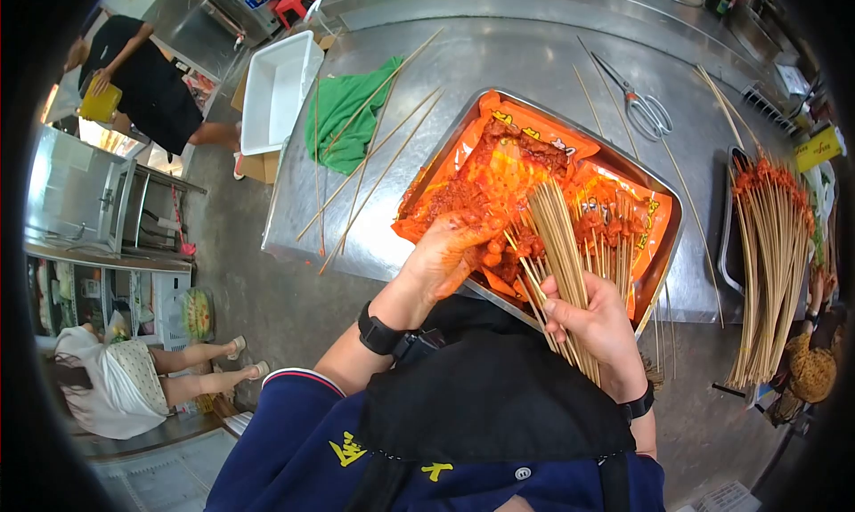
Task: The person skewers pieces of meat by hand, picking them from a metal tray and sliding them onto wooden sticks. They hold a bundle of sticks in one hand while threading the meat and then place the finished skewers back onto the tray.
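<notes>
The skewer bundle [557, 236] slants over the sauced meat [459, 198] in the tray [670, 245], on the bench [508, 58]. Right hand [592, 321]: grip closed around sticks. Left hand [450, 256]: fingers curled at meat; hold indeterminable. Apparent step: saucing skewers; next move requires aligned sticks.

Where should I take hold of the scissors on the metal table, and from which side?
Probably take the scissors by their looped handles, coming from the near side: the loops are the closer end, while the pointed blades aim away. The right hand grips skewers, so it would first need freeing; the left hand is smeared red.
</notes>
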Available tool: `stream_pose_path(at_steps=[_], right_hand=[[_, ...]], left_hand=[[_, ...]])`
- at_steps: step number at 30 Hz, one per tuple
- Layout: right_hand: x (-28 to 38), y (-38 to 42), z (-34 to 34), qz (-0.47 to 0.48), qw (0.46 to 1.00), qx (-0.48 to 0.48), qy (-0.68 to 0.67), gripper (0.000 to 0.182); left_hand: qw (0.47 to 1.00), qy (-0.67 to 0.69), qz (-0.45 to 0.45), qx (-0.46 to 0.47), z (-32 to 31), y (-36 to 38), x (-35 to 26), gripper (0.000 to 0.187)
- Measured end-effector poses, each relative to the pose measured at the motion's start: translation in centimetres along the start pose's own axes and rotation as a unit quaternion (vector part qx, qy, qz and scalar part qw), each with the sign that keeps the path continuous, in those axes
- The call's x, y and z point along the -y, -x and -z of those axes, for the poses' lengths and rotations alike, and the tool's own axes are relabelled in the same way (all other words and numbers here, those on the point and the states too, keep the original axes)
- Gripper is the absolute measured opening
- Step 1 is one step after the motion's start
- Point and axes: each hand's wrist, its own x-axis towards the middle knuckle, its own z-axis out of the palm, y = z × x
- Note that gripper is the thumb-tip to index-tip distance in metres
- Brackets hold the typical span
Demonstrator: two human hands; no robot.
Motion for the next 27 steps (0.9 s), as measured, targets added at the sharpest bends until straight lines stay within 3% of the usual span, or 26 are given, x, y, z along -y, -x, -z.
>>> stream_pose_path(at_steps=[2,12,14,16,17,20,22,24,26,27], right_hand=[[-0.2,-0.1,0.2,0.005,1.000,0.005,-0.008,0.015],[-0.3,-0.4,0.2,0.009,0.999,0.016,-0.038,0.016],[-0.6,-0.3,0.3,0.000,0.999,0.009,-0.034,0.016],[-0.9,-0.3,0.2,0.130,0.986,-0.035,0.100,0.019],[-0.8,-0.3,0.2,0.131,0.986,-0.033,0.100,0.019],[0.2,0.3,0.3,0.114,0.987,-0.022,0.113,0.023],[1.3,0.6,0.2,-0.051,0.998,0.030,-0.022,0.027],[1.3,0.4,0.4,-0.027,0.997,0.044,-0.064,0.029],[1.0,0.1,0.8,-0.001,0.992,0.057,-0.109,0.031],[0.6,-0.1,1.2,0.015,0.992,0.051,-0.113,0.032]], left_hand=[[0.998,-0.048,0.042,-0.017,-0.2,0.1,0.7,0.021],[0.994,-0.104,0.043,-0.006,-1.1,0.4,1.1,0.028],[0.993,-0.109,0.044,-0.011,-1.1,0.4,1.1,0.019],[0.988,-0.146,0.046,0.009,-0.4,0.2,0.9,0.020],[0.988,-0.146,0.044,0.009,-0.4,0.0,1.0,0.020],[0.984,-0.170,0.039,-0.030,-1.0,-0.2,1.6,0.019],[0.983,-0.177,0.014,-0.050,-2.3,-0.3,1.4,0.019],[0.978,-0.203,0.010,-0.049,-1.4,-0.8,1.3,0.019],[0.935,-0.346,-0.013,-0.072,-1.0,-1.2,0.1,0.019],[0.857,-0.467,-0.205,-0.076,1.6,-3.0,0.7,0.020]])
